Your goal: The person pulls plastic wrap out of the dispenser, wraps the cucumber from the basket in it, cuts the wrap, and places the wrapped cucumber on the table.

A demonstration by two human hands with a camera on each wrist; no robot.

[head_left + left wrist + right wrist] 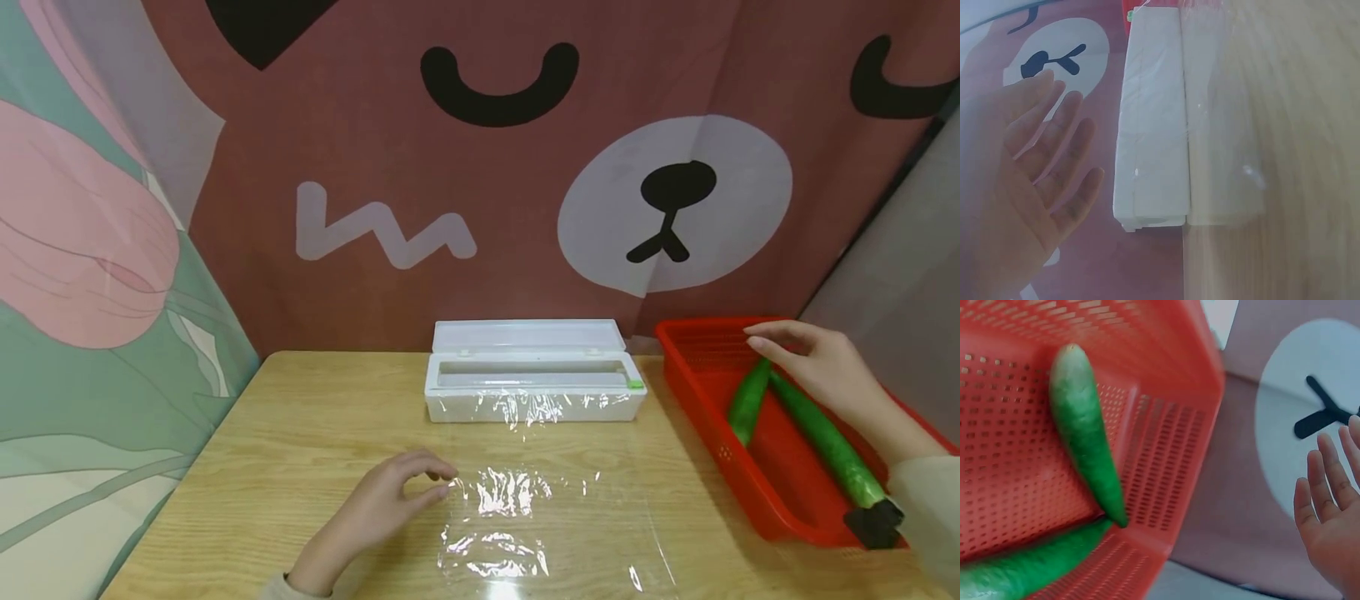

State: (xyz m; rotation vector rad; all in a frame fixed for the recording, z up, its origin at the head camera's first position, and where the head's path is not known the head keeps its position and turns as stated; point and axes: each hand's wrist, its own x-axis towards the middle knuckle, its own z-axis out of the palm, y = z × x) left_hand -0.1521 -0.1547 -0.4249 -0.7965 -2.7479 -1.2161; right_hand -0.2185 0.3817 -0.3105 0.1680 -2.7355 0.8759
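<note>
A sheet of clear cling film (502,492) lies over the wooden table, drawn out from the front of a white cling film dispenser box (536,407) whose lid stands raised. Beside the film's left edge is my left hand (382,504), palm facing right, its fingers loosely bent and holding nothing. My right hand (825,362) hovers over the far part of a red plastic basket (712,454), fingers relaxed with nothing in them. Inside that basket lie two green cucumbers, a shorter-looking one (748,404) and another (828,442), their far ends close together.
A small green piece (636,384) sits at the dispenser's right front corner. Behind the wooden table (315,417) hangs a brown cloth (360,308) printed with a bear face. The basket's raised walls stand along the table's right side.
</note>
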